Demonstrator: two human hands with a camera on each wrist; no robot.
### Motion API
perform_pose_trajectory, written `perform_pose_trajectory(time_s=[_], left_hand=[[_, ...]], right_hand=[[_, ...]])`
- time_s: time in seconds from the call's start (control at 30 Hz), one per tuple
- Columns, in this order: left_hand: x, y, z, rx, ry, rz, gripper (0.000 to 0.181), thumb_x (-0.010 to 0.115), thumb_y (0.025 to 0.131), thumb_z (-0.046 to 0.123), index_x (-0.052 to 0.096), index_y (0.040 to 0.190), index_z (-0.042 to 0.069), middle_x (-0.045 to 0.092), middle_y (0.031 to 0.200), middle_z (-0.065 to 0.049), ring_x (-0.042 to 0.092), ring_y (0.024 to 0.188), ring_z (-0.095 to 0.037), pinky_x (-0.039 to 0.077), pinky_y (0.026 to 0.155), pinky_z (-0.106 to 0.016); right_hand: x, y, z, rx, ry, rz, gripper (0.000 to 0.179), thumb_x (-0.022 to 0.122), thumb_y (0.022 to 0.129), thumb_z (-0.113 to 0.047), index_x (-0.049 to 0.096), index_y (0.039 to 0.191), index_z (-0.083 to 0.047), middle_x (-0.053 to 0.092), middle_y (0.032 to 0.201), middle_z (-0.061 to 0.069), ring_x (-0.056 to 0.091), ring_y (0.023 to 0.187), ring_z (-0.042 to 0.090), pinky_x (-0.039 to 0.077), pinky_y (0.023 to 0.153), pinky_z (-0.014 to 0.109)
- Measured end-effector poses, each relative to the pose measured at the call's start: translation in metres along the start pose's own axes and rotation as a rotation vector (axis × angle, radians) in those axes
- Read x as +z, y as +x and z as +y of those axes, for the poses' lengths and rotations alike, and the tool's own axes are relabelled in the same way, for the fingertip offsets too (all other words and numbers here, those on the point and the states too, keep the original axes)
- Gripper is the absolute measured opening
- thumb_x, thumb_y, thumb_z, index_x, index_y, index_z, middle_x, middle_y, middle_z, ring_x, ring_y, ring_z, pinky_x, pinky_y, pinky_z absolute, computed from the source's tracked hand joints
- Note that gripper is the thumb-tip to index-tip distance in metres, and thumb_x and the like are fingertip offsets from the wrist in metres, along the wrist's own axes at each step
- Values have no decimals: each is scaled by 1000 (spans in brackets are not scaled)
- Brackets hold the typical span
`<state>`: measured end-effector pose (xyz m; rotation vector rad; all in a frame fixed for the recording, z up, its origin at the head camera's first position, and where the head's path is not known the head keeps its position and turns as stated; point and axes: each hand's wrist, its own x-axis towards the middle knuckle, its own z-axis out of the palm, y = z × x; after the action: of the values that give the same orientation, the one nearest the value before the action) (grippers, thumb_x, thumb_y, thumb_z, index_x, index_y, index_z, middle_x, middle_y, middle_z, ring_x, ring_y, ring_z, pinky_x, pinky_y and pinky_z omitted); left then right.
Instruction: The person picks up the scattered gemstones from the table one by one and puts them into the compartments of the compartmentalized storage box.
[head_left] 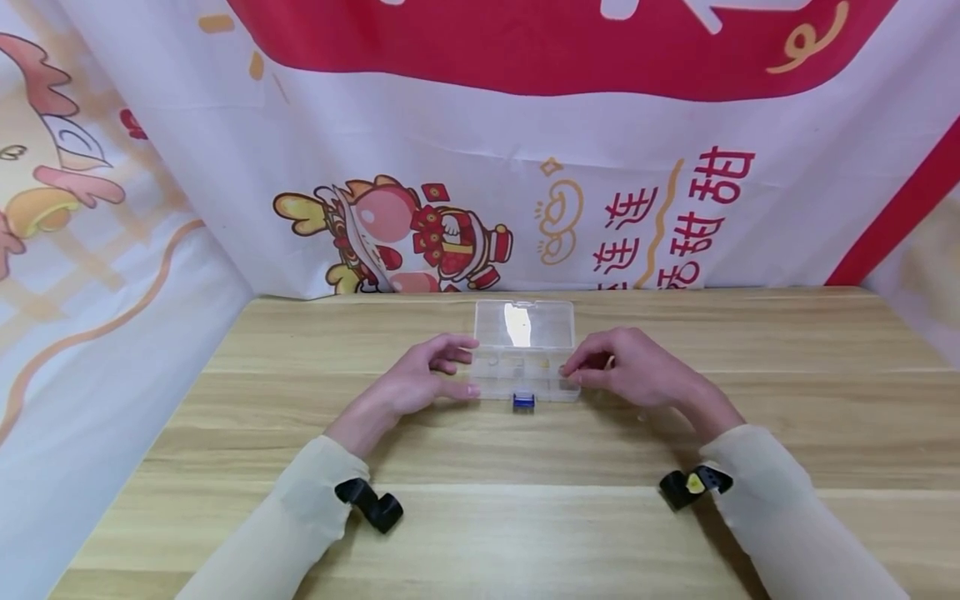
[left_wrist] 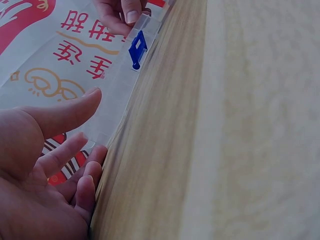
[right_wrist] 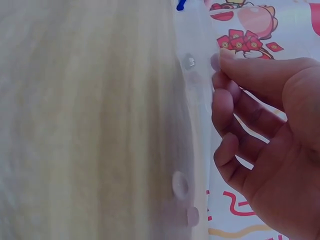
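- Left hand (head_left: 420, 375), fingers spread, flanks the open clear box (head_left: 491, 388); gentle steadying helps.
- Right hand (head_left: 633, 367) pinches a small round piece (right_wrist: 215, 61) at the box's right end; low release should limit bounce.

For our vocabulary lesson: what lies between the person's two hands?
The clear box, with its blue latch, lies between the left hand and right hand in the head view.

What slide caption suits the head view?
Left hand at one end of an open clear compartment box, right hand pinching a small round piece at the other.
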<state>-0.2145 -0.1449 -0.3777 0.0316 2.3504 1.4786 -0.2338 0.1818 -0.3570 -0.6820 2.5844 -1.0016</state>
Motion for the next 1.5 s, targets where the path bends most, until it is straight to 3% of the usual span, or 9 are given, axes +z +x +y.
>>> perform_pose_trajectory(time_s=[0.27,0.5,1.27,1.5], left_hand=[[0,-1,1,-8,4,1,62,86,90,21,60,145,32,62,146,0,50,130,-27,41,115,-47],[0,-1,1,-11,3,4,61,86,90,21,60,145,31,62,146,-1,50,130,-27,42,115,-47],[0,0,0,-6,-9,-4,62,87,89,21,61,144,31,63,145,0,50,130,-26,43,113,-46],[1,0,0,-5,-6,-2,62,87,89,21,61,144,32,63,145,0,50,129,-26,42,113,-45]], right_hand=[[-14,-5,6,8,42,-32,14,76,99,-25,81,113,-23,76,112,-1,59,97,23,50,82,32],[-27,-10,19,0,80,-96,19,77,98,-24,79,116,-18,74,109,3,61,95,25,54,79,30],[-47,-22,53,46,97,-105,23,78,97,-17,78,119,-15,75,107,6,64,93,21,56,81,27],[-54,-28,64,99,92,-92,24,78,96,-19,77,120,-15,74,104,8,63,92,23,54,80,27]])
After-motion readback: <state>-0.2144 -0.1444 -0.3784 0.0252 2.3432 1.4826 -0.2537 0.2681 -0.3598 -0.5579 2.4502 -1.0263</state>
